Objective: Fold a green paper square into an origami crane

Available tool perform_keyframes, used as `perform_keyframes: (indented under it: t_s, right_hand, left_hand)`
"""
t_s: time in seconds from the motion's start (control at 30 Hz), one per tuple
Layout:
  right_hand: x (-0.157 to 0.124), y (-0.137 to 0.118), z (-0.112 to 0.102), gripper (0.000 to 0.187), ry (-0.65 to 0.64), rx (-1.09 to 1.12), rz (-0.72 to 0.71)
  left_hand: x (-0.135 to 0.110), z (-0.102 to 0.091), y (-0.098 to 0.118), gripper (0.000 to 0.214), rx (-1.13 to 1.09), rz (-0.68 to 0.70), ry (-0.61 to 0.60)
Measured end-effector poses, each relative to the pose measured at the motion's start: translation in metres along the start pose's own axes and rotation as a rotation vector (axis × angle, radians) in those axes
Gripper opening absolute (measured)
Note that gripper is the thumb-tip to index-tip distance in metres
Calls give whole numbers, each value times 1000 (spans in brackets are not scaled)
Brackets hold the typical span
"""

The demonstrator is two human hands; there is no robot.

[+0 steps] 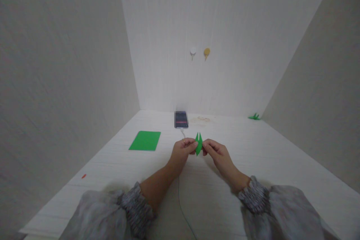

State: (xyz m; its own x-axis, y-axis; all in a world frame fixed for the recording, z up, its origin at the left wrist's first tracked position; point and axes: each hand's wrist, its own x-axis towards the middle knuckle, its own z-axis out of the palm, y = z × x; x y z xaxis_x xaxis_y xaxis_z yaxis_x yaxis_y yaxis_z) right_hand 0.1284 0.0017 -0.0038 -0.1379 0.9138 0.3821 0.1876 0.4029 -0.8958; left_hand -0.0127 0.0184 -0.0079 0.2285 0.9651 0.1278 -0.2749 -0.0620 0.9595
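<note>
Pinching the folded green paper (198, 147) in the left grip (181, 152), with the thumb pressed over its left side and the fingertips partly hidden behind; holding it between both hands, seemingly just above the middle of the white table (270, 161); meeting its right edge with the right grip (216, 152), drawn close at thumb and forefinger; cannot tell whether pinching a layer there or only touching the edge; aiming the two narrow prongs away from the body, side by side with a slit between, and the single lower tip back toward the body; setting the long axis, then, across the line from hand to hand, roughly square to it; placing the paper just right of the left thumb and just left of the right fingertips; judging by overlap, nearer to the left grip and steadied mostly from there, with the right side freer to work on.

Leaving the flat green sheet (144, 141) apart on the table, to the left of the left grip; leaving a spiky green piece (254, 117) well apart, by the far right corner; having a dark phone (180, 119) beyond the hands, near the back wall, with a pale cable (182, 207) leading behind the left grip and out again toward the body.
</note>
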Motion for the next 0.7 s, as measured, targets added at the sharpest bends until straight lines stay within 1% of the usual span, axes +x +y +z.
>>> perform_keyframes:
  t_s: [0.17, 0.33, 0.43, 0.53, 0.63, 0.7]
  right_hand:
    - [0, 2, 1, 12, -18, 0, -94]
    - [0, 6, 0, 11, 38, -198, -210]
    - [0, 4, -2, 12, 55, -308, -277]
    - [-1, 2, -2, 12, 71, -373, -333]
    - [-1, 2, -3, 13, 89, -407, -357]
    - [-1, 3, -3, 14, 97, -421, -370]
  left_hand:
    - [2, 0, -2, 26, -125, -57, 5]
    - [3, 0, -6, 30, -210, -96, -27]
    - [4, 1, -7, 33, -274, -102, -17]
    - [4, 1, -6, 37, -275, -134, -25]
    - [4, 0, -6, 43, -242, -172, -58]
    - [4, 0, -6, 46, -223, -171, -62]
